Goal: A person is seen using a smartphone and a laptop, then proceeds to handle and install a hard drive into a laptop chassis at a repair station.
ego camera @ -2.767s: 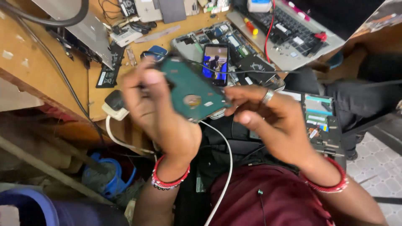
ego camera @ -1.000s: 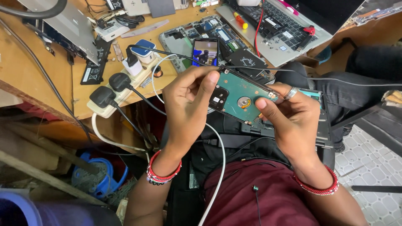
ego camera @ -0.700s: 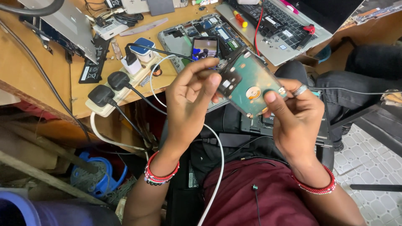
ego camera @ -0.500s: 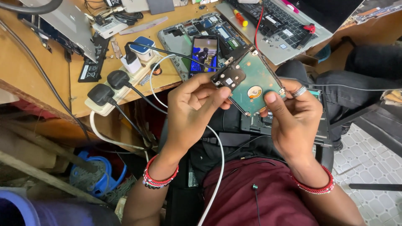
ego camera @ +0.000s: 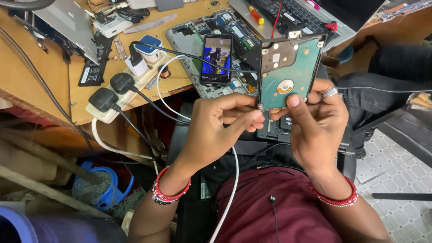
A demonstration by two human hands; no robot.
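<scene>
A small hard drive with a teal circuit board facing me stands upright in front of my chest. My right hand grips its lower edge, thumb pressed on the board and a ring on one finger. My left hand pinches the drive's lower left corner with thumb and fingertips. Both wrists wear red bead bangles.
On the wooden bench lie an opened laptop base, a lit phone, a white power strip with black plugs, a red-handled screwdriver and a laptop keyboard. A white cable hangs by my lap.
The drive has been turned from lying tilted to standing upright and lifted a little. My left hand slid from its top edge down to the lower left corner.
</scene>
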